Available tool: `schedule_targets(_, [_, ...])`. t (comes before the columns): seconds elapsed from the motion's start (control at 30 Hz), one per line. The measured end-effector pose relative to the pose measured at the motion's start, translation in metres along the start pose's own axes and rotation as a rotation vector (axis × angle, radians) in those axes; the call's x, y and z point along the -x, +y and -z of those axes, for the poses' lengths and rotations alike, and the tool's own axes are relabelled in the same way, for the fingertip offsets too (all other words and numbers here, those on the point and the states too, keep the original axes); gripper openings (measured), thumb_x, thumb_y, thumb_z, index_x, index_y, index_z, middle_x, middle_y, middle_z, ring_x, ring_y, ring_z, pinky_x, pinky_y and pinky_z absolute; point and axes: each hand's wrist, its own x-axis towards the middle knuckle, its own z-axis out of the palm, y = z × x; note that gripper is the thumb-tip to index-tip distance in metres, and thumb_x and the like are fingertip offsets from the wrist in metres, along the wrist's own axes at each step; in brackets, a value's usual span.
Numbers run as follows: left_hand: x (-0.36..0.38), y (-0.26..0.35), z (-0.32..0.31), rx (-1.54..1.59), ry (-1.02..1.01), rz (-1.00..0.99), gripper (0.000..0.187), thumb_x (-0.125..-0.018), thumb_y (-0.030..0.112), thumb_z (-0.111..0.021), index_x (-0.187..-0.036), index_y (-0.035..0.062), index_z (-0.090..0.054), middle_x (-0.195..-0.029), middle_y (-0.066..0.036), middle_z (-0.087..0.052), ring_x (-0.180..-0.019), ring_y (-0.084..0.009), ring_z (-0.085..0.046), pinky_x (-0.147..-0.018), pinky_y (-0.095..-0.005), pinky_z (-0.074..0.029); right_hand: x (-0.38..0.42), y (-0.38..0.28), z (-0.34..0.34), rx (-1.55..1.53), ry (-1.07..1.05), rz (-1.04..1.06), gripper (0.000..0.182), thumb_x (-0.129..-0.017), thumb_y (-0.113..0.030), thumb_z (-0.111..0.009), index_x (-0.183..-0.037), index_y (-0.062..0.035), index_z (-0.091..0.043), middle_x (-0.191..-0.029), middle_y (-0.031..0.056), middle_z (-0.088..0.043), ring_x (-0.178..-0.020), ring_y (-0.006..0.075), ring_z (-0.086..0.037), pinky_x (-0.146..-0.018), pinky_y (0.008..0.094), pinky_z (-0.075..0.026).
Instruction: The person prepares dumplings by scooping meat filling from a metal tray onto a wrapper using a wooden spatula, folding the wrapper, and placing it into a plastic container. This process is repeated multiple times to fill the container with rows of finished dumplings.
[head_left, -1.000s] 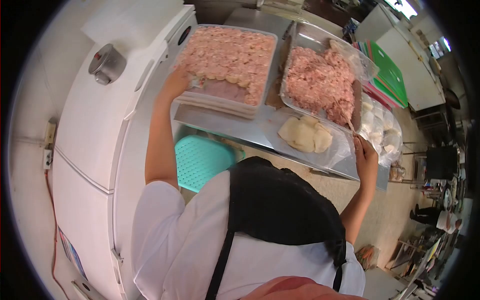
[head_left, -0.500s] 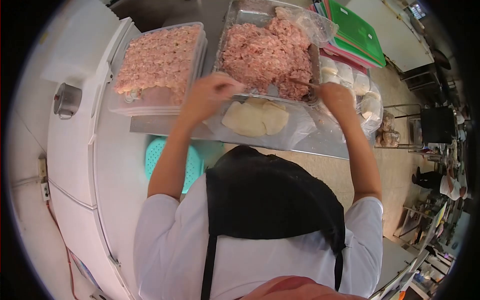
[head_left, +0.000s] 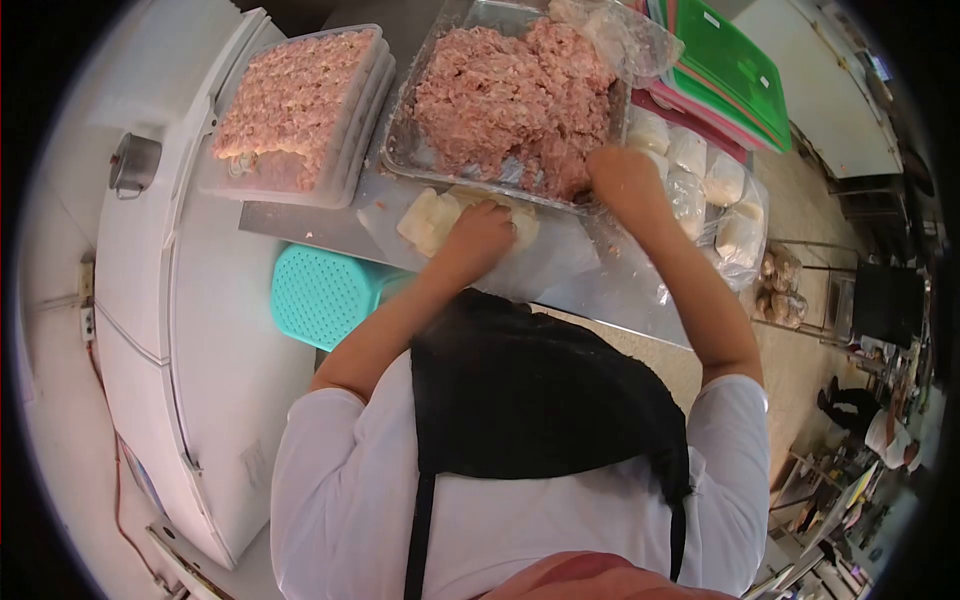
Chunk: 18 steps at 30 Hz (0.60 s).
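A stack of pale round dough wrappers [head_left: 425,222] lies on clear plastic at the near side of the metal table. My left hand [head_left: 482,238] is over the stack, fingers bent and pinching at the wrappers; the fingertips are partly hidden. Behind it stands a metal tray [head_left: 400,160] heaped with pink minced meat [head_left: 515,95]. My right hand [head_left: 622,182] is closed at the tray's near right corner, against the meat. It grips a thin brown utensil, seen earlier but now covered by the hand and meat.
Stacked plastic boxes [head_left: 350,165] at left hold rows of filled dumplings [head_left: 295,95]. Bagged white dough pieces [head_left: 725,185] sit at right, with green and pink lids [head_left: 735,70] behind. A turquoise stool [head_left: 320,295] stands below the table's left end. A distant person [head_left: 880,430] is at far right.
My left hand has come down from the tray's front left corner onto the wrappers. My right hand has shifted slightly left, closer to the meat, and the utensil has gone out of sight.
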Motion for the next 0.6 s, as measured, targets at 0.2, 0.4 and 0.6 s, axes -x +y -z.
schedule_targets(0.2, [0.003,0.007,0.024,0.388,0.078,0.166,0.018,-0.078,0.014,-0.064,-0.094,0.0051,-0.064,-0.095,-0.01,-0.063,-0.096,-0.029,-0.057,-0.087,-0.0362,-0.045,0.038,-0.015,-0.009,-0.142,0.043,0.063,0.01,-0.073,-0.011,-0.056,-0.069,-0.006,-0.063,-0.069,0.0131,-0.063,-0.067,0.029,-0.065,-0.057,0.0399,-0.051])
schedule_targets(0.4, [0.01,0.003,0.032,1.686,0.304,0.696,0.023,-0.093,0.022,-0.052,-0.108,0.0043,-0.057,-0.109,-0.01,-0.062,-0.104,-0.0248,-0.059,-0.089,-0.0385,-0.049,0.025,0.017,0.018,-0.16,-0.079,0.127,0.013,-0.075,-0.011,-0.054,-0.069,-0.0028,-0.062,-0.069,0.0157,-0.063,-0.067,0.0302,-0.065,-0.057,0.0413,-0.052])
schedule_targets(0.6, [0.01,0.003,0.065,2.163,0.607,0.62,0.034,-0.099,0.025,-0.044,-0.123,0.0009,-0.048,-0.12,-0.015,-0.057,-0.113,-0.0283,-0.057,-0.096,-0.0414,-0.049,0.033,-0.019,0.004,-0.168,-0.108,0.103,0.01,-0.078,-0.007,-0.052,-0.073,-0.0021,-0.059,-0.069,0.0169,-0.063,-0.063,0.0298,-0.065,-0.055,0.0394,-0.052])
